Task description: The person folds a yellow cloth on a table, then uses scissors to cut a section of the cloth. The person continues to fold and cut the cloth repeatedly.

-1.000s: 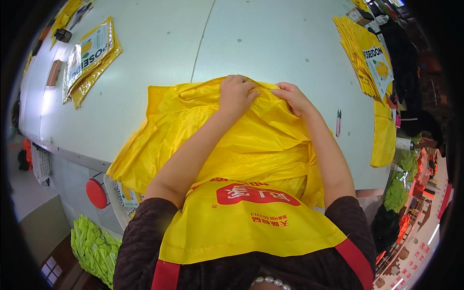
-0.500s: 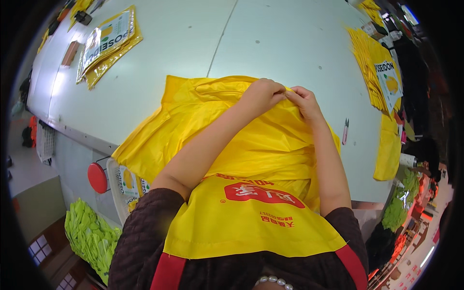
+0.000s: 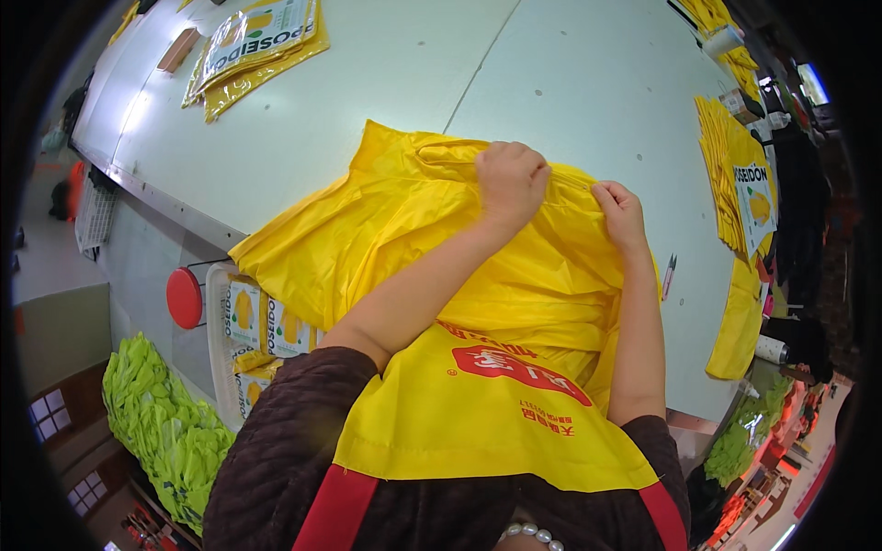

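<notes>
A yellow raincoat [image 3: 413, 216] of thin, shiny cloth lies spread and rumpled on the table before me. My left hand [image 3: 512, 184] is closed on its far edge, the fingers curled over a gathered fold. Farther right along the same edge, my right hand [image 3: 621, 216] pinches the cloth between thumb and fingers. The edge runs between the two hands, slightly raised. On the tabletop right of my right forearm rest small thread snips [image 3: 669, 275] with pink handles. The near part of the raincoat is hidden by my forearms and my yellow apron [image 3: 487, 422].
Flat yellow packs [image 3: 262, 41] lie at far left by a brown block [image 3: 178, 50]. Folded yellow pieces [image 3: 724, 174] are stacked at right. A white basket [image 3: 220, 321] of packs stands left, near a red stool [image 3: 185, 297] and a light-green heap [image 3: 165, 422].
My hands, close together before, have drawn apart along the raincoat's edge, with the right one farther right. The whole view has shifted, so the table's things appear farther right.
</notes>
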Demonstrator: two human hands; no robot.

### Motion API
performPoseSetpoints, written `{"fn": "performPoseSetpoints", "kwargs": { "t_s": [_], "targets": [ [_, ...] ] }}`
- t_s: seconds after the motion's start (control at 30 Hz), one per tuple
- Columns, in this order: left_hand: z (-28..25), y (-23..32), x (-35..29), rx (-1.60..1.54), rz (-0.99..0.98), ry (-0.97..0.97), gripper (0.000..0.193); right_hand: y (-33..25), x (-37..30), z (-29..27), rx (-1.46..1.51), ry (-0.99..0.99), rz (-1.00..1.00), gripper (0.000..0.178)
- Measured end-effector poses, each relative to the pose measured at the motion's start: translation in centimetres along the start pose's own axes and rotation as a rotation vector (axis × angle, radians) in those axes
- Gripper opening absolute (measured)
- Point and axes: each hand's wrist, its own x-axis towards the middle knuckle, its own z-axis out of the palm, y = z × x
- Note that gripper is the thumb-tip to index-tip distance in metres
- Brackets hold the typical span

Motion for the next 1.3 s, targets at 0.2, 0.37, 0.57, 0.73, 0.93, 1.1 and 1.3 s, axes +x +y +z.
{"fn": "performPoseSetpoints", "kwargs": {
  "t_s": [0.2,0.37,0.57,0.73,0.93,1.1,1.3],
  "targets": [
    [-5.7,-8.3,0.5,0.322,-0.197,0.009,0.009,1.5,1.6,-1.6,-0.165,0.042,0.024,0.023],
    [-8.6,-12.9,-0.8,0.259,-0.61,-0.017,0.012,1.2,3.7,0.4,-0.266,0.046,0.012,0.021],
    [-11.7,-12.3,-0.5,0.194,-0.355,-0.085,0.032,2.7,3.9,-1.6,-0.296,0.069,-0.063,0.027],
    [-17.8,-14.3,-1.4,0.563,-0.46,-0.288,0.055,6.4,-1.3,-11.5,-0.506,0.392,0.136,0.049],
    [-19.8,-15.6,-3.9,0.383,-0.674,-0.429,0.048,15.4,-10.0,-16.9,-0.93,0.413,0.866,0.048],
    [-19.2,-15.2,-5.4,0.162,-0.554,-0.142,0.024,22.4,-13.1,-21.8,-0.206,0.427,0.658,0.025],
    [-19.1,-15.2,-6.6,0.261,-0.253,0.068,0.02,4.4,-7.6,-11.5,0.577,0.687,0.247,0.018]
  ]
}}
